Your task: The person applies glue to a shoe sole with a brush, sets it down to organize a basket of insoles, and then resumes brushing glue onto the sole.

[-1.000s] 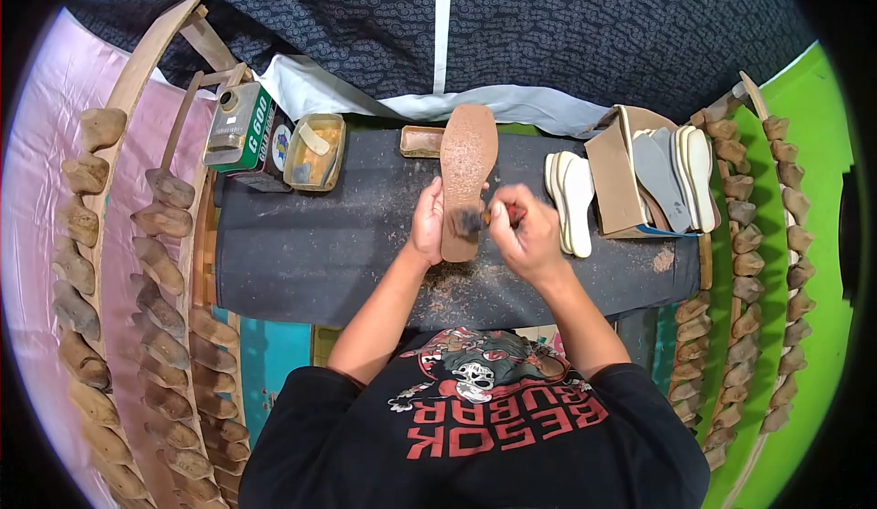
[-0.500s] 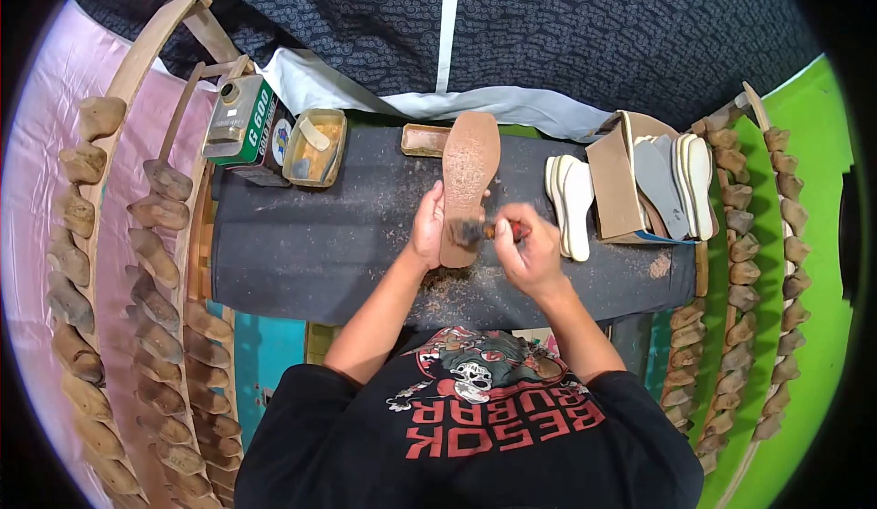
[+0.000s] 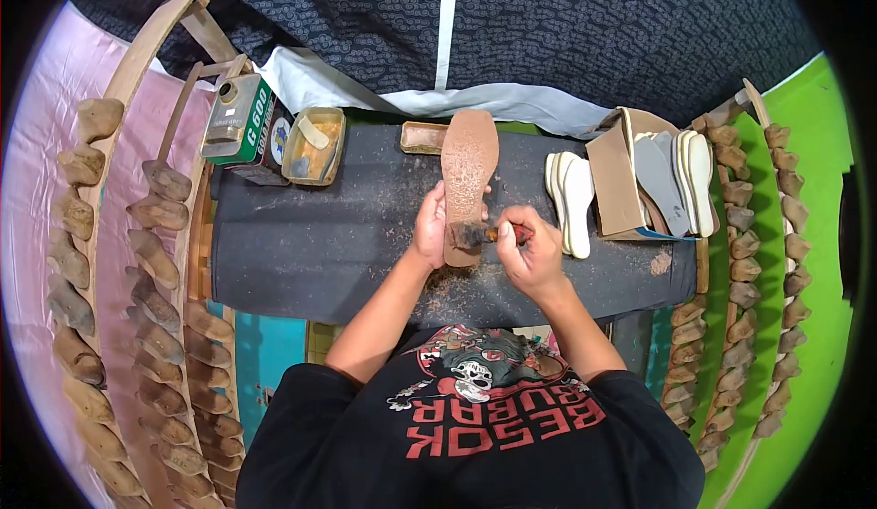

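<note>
A tan shoe sole (image 3: 470,157) stands lengthwise in front of me, its upper part speckled with crumbs. Wrapped around its left edge, my left hand (image 3: 430,227) holds it from the side and below. My right hand (image 3: 531,249) grips the red-orange handle of a small brush-like tool (image 3: 475,234), whose dark, blurred head touches the sole near its lower end. What exactly the tool's head is made of I cannot make out. Brown crumbs lie on the dark cloth under the sole.
A green can (image 3: 242,130) and a tub with a spatula (image 3: 314,147) stand at the back left. Behind the sole is a shallow box (image 3: 423,138). White insoles (image 3: 570,203) lie beside a cardboard box (image 3: 614,175) of more insoles. Racks of wooden shoe lasts (image 3: 155,299) flank the table.
The tool's head has shifted slightly to the right on the sole, along with my right hand. The sole has moved a little; my left hand keeps its hold.
</note>
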Demonstrator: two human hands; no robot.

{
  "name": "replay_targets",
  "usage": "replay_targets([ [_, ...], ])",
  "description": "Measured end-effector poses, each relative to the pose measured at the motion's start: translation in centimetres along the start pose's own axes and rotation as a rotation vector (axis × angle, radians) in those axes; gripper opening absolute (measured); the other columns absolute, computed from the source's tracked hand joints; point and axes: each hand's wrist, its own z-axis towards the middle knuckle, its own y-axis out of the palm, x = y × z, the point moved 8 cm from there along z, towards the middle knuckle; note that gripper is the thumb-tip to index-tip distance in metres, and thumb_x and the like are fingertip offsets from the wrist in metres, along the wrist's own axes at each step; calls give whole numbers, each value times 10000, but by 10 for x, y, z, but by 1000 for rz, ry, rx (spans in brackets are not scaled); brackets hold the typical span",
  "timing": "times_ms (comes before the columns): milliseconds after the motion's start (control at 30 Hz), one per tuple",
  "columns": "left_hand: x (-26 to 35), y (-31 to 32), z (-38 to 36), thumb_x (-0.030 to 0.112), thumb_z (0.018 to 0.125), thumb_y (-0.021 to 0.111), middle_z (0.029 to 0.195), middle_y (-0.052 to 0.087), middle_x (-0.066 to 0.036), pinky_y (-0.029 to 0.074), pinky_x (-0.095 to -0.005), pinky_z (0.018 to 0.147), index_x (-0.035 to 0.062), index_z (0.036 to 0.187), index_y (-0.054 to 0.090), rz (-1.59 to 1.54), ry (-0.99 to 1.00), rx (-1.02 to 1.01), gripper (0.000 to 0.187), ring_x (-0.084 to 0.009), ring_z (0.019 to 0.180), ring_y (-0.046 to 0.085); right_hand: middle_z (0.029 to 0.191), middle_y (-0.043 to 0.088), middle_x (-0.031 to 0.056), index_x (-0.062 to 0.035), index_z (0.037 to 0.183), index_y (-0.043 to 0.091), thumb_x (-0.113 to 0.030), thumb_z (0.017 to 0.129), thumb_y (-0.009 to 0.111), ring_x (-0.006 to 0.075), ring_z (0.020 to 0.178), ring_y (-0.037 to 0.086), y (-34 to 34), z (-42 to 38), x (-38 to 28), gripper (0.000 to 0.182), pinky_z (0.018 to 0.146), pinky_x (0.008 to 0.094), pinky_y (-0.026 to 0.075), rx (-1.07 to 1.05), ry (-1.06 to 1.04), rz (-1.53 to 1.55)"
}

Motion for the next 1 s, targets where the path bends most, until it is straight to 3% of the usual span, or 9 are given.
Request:
replay_targets([
  [33,2,4,-1,460,1056,295,1201,679,-86,551,-360,864,57,1337,574,1,10,-87,565,-202,961,673,708,618,74,-17,947,610,-47,912,639,151,569,592,-2,2,0,54,546,290,474,-4,-1,2],
  [67,0,-1,-1,466,1047,294,1179,685,-113,566,-430,854,67,1346,566,-34,8,-41,568,-219,996,678,709,618,71,-16,949,611,-47,916,637,147,574,586,-9,4,5,53,554,286,475,19,29,-30],
  [167,-3,6,-7,472,1050,299,1154,689,-110,569,-436,838,66,1347,567,-69,-72,61,570,-217,969,678,732,613,63,-5,960,607,-34,941,619,111,594,555,-26,13,22,37,560,274,462,136,52,-77],
  [200,-12,-10,-1,473,1052,304,1205,681,-109,566,-448,843,71,1362,564,-66,-69,-113,570,-217,990,677,736,614,68,-5,960,606,-29,940,618,111,593,552,-30,18,21,34,558,276,459,171,37,-92],
  [333,-8,5,1,470,1053,309,1231,678,-105,567,-453,841,69,1354,568,-85,-45,-123,564,-221,1010,679,727,612,67,-10,955,604,-29,937,621,117,589,557,-32,15,20,31,557,280,461,175,70,-65],
  [400,0,4,1,467,1053,318,1212,685,-107,572,-449,829,70,1339,576,-40,17,69,553,-221,1002,681,724,617,66,-11,952,604,-32,936,623,118,588,563,-25,7,12,32,558,278,463,128,42,-70],
  [633,-8,-7,-5,457,1053,313,1245,660,-120,581,-431,795,61,1368,553,-84,-65,-54,560,-220,1026,661,724,619,50,2,987,617,-56,958,623,92,614,570,-32,21,27,65,566,254,467,249,35,-79],
  [800,-6,-14,-12,462,1047,318,1270,639,-109,584,-415,766,59,1371,544,-31,-19,5,564,-224,932,652,906,638,40,-3,1083,595,-123,1036,574,82,730,597,-37,53,84,131,647,232,500,386,132,96],
  [1000,-2,-39,-41,455,1051,303,1263,639,-111,580,-413,776,60,1381,538,54,-45,89,566,-222,941,645,867,675,51,-5,1085,616,-174,1018,622,91,728,624,10,89,155,182,662,242,517,327,244,223],
])
